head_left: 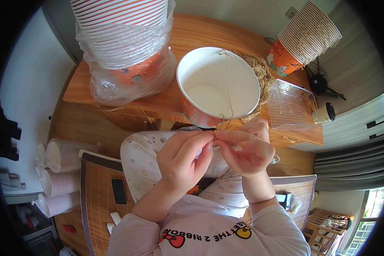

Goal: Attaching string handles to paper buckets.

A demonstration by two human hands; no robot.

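A large paper bucket, white inside and orange outside, stands tilted toward me at the table's front edge. Thin tan twine passes through its far rim, crosses the opening and comes out at the near rim. Just below that rim, my left hand and my right hand meet fingertip to fingertip. Both are closed in a pinch on the twine's end; the exact spot between the fingertips is hidden. Behind the bucket's right side lies a bundle of loose twine.
A tall stack of buckets in clear plastic stands on the wooden table at left. Another stack, draped with twine, leans at far right near a clear plastic tray and a cup. A phone lies left of my legs.
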